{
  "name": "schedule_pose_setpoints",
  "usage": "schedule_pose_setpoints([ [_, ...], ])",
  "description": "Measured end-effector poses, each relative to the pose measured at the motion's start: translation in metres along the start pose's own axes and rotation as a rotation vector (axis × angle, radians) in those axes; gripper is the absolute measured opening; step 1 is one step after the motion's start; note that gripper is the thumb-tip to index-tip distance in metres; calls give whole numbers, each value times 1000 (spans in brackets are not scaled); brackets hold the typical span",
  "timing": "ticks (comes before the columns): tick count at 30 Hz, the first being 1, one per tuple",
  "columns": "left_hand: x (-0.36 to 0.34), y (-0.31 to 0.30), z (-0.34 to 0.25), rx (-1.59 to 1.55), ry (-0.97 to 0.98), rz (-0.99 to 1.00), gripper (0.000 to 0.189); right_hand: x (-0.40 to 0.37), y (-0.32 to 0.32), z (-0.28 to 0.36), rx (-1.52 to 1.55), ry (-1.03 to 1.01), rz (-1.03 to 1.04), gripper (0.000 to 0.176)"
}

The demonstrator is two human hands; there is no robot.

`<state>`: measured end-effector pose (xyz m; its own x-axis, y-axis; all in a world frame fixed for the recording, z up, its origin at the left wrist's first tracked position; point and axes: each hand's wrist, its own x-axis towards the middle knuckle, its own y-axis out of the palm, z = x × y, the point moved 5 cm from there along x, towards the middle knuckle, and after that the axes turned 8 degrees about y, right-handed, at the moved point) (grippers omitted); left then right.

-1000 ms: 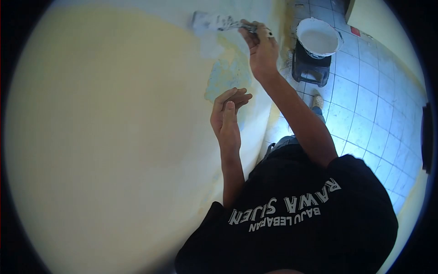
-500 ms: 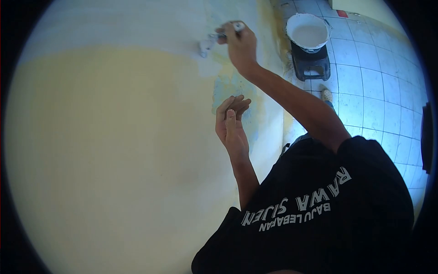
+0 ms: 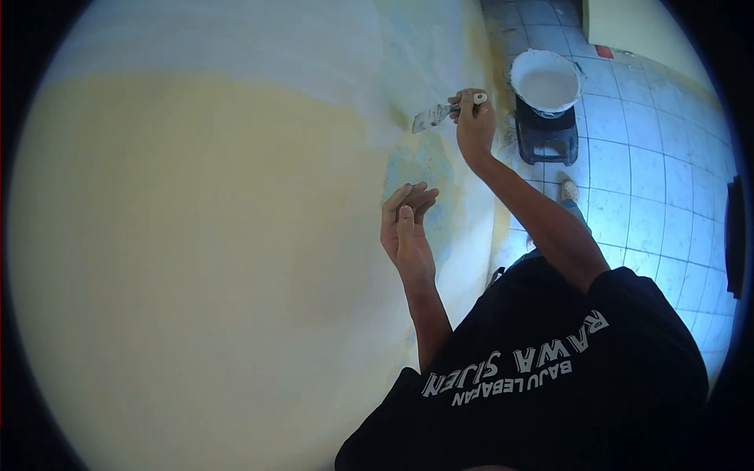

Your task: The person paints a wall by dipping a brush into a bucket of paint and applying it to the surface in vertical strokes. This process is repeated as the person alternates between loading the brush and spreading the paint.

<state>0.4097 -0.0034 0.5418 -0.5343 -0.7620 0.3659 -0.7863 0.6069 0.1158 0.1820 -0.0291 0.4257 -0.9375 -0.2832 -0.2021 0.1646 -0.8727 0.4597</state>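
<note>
My right hand (image 3: pixel 474 129) is closed round the pale handle of a putty knife (image 3: pixel 431 118), whose wide blade is smeared with white and points left at the wall (image 3: pixel 236 235). Whether the blade touches the wall I cannot tell. Lower down, my left hand (image 3: pixel 408 228) is empty, its fingers loosely bent and partly apart, in front of the wall beside a bluish patch (image 3: pixel 424 161). Yellow and whitish areas cover the rest of the wall surface.
To the right, a white basin (image 3: pixel 547 81) with pale stuff inside rests on a dark stool (image 3: pixel 547 140). Light tiles (image 3: pixel 644 188) cover the floor. A foot in a spotted shoe (image 3: pixel 569 190) is below the stool, and a small red item (image 3: pixel 604 52) lies near the top right.
My right hand has moved right and down with the putty knife. My left hand, the basin and the stool appear slightly lower and farther right, as the view has shifted.
</note>
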Motion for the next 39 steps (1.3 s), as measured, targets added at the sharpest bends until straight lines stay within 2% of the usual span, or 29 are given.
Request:
schedule_pose_setpoints([
  [3, -5, 3, -4, 7, 22, -25, 36, -5, 33, 54, 27, -15, 93, 24],
  [5, -10, 2, -22, 3, 45, -46, 36, -23, 70, 108, 18, -146, 170, 23],
  [8, -12, 9, -25, -27, 110, -59, 37, -27, 93, 168, 321, -140, 275, 21],
  [11, -16, 11, -27, -40, 152, -88, 37, -7, 84, 149, 518, -64, 280, 20],
  [12, -17, 10, -26, -48, 146, -105, 37, -1, 72, 130, 483, 6, 282, 16],
  [16, -24, 7, -21, -90, 134, -131, 37, -6, 14, 24, 213, 60, 148, 19],
  [18, -24, 0, -14, -115, 138, -129, 37, -10, -2, 2, 8, 66, 94, 21],
  [21, -26, 0, -15, -135, 146, -149, 36, -12, 18, 20, 32, 43, 111, 21],
  [24, -31, 1, -14, -165, 169, -190, 33, -37, 70, 94, 89, -61, 269, 22],
  [27, -32, -3, -7, -179, 186, -222, 33, -63, 95, 153, 401, -116, 408, 21],
  [30, -33, 1, -4, -189, 163, -281, 32, -54, 87, 179, 509, -30, 461, 20],
  [33, -31, -1, 4, -190, 93, -349, 33, -20, 75, 112, 405, 2, 417, 20],
  [35, -31, -3, 13, -199, 68, -369, 35, 11, 42, 33, 217, 68, 315, 21],
  [37, -30, -3, 14, -214, 59, -399, 34, 21, 0, -17, 58, 97, 230, 21],
  [39, -31, -4, 15, -215, 52, -409, 34, 32, -13, -42, 11, 194, 157, 20],
])
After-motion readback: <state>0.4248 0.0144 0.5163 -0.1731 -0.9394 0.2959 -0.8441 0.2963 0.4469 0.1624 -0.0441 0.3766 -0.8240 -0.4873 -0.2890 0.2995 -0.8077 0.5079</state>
